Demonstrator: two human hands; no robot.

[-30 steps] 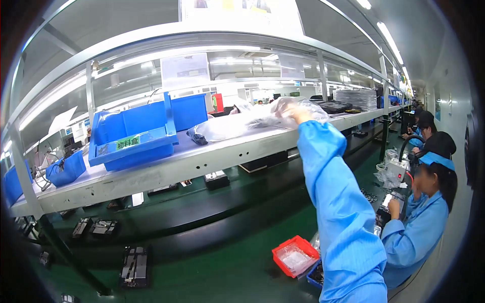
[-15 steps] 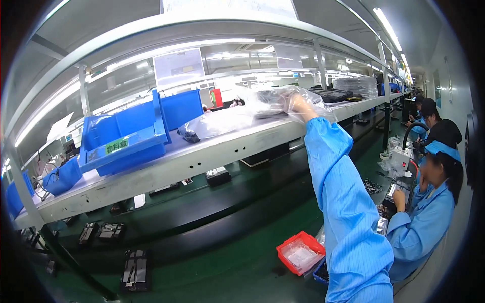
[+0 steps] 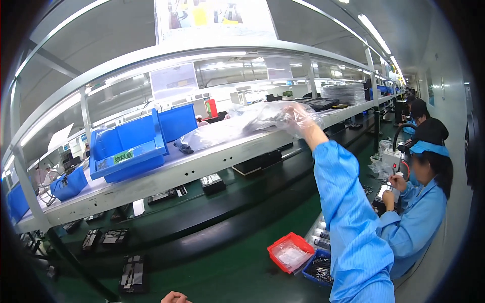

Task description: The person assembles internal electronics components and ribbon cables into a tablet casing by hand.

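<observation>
My right hand (image 3: 302, 120) reaches up to the shelf and sits within the loose film of a clear plastic bag (image 3: 252, 115). The film wraps over its fingers, so their grip is hard to make out. The bag stretches left along the shelf, with something dark at its left end. At the bottom edge of the picture my left hand (image 3: 175, 297) just shows, fingers curled together; whatever they may hold is hidden. Below my right forearm, a red bin (image 3: 275, 255) with clear plastic packets stands against a blue bin (image 3: 309, 273) of small dark parts.
A white-edged shelf (image 3: 202, 169) crosses above the dark green bench (image 3: 212, 275). Blue bins (image 3: 129, 159) stand on its left part. Black devices (image 3: 134, 275) lie on the bench below. At the right, a co-worker in a blue smock (image 3: 417, 227) handles a small device.
My view has shifted slightly. My right hand stays at the bag, whose film now lies differently around it. My left hand has come into sight at the bottom. The blue bin shows more fully.
</observation>
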